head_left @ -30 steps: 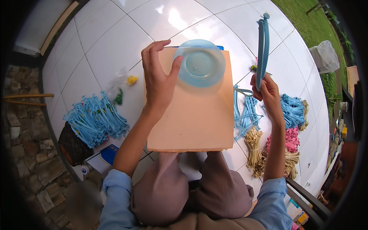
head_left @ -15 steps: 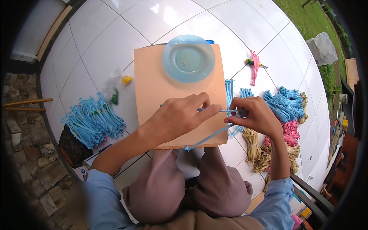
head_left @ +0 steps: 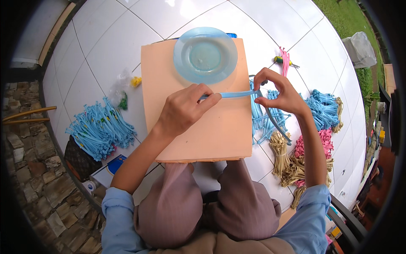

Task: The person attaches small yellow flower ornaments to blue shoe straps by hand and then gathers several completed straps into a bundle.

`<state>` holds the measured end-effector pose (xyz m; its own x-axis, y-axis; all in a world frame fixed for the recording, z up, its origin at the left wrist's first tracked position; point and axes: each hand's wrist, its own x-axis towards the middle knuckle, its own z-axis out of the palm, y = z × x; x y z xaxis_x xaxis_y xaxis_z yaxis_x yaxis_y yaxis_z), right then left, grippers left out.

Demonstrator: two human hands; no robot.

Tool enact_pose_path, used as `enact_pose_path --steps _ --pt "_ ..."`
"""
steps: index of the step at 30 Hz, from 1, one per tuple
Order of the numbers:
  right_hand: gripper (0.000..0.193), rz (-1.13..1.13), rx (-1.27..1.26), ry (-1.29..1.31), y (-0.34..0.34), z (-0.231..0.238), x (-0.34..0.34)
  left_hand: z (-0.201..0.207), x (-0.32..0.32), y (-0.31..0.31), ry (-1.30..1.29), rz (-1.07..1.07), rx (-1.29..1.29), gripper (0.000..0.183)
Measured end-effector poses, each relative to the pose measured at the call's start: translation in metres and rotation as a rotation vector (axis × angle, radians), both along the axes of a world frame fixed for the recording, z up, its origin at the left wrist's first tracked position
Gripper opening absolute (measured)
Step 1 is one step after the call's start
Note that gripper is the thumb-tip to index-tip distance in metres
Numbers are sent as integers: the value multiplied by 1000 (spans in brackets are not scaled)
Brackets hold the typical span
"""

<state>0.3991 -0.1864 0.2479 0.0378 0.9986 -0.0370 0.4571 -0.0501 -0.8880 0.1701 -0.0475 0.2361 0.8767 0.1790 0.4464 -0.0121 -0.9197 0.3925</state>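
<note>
Both hands pinch one light-blue strip point(head_left: 237, 94) stretched from 9 to 3 o'clock over the peach board point(head_left: 198, 127), left hand point(head_left: 184, 111) closed on its 9 o'clock end, right hand point(head_left: 277, 94) gripping the 3 o'clock end beneath the blue plate point(head_left: 205, 55).

Light blue strip point(head_left: 237, 94): smooth, slightly glossy, plastic-looking, pinched between left hand point(head_left: 184, 111) and right hand point(head_left: 279, 94). Peach board point(head_left: 196, 108) across the lap: matt, even, foam or card by appearance; cannot tell which. Round blue plate point(head_left: 205, 55) at the board's far edge: translucent glossy plastic, with highlights. White floor tiles point(head_left: 97, 46): glazed, reflective, dark grout lines. Blue bundles point(head_left: 100, 129) off the board's left edge: same smooth plastic look. Tan bundles point(head_left: 282, 152) off the right edge: dull, fibrous, straw-like. Trousers point(head_left: 177, 207): matt woven cloth. Paving point(head_left: 29, 169) at left: rough stone.
</note>
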Motion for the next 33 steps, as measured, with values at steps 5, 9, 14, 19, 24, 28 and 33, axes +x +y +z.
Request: enact_pose_path --steps 5,9,14,19,24,28,33 --pt "20 -76 97 -114 6 -7 2 -7 4 1 -36 83 159 20" --pt "21 -139 134 -166 7 -13 -4 -14 7 -5 -8 143 145 20" --pt "21 -176 162 -180 2 -16 -8 -20 7 -6 -75 168 161 23" --pt "21 -231 184 -196 -1 -19 -13 -19 9 -8 -68 167 173 23" --pt "22 -277 209 -224 -5 -24 -16 -15 8 -11 -25 174 188 24" --pt "24 -307 220 -172 -7 -34 -21 -11 8 -16 32 229 216 30" --pt "31 -400 380 -187 -12 -54 -24 -12 8 -21 62 241 225 30"
